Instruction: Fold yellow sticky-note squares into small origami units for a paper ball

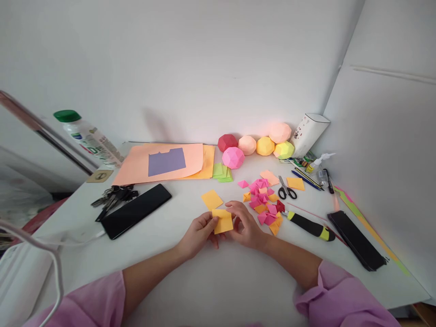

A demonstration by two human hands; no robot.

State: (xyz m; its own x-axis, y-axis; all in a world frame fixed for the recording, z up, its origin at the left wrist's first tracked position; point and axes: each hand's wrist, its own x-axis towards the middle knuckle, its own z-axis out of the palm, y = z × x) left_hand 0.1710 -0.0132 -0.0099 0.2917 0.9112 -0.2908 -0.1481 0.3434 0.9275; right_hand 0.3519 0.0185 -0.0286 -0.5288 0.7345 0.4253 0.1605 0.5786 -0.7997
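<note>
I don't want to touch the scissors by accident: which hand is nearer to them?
The right hand: the scissors lie ahead and to its right, past the paper pieces. The left hand is farther left, holding the yellow sheet.

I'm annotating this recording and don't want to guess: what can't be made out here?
All in the head view:
Back of the held yellow square: hidden by its front.
Parts of the left hand's fingers: behind that square.
Lower pieces in the folded-paper pile: covered by upper ones.
Fine print on the bottle: too small.
Ends of the white cable: cut off by picture edges.
</note>
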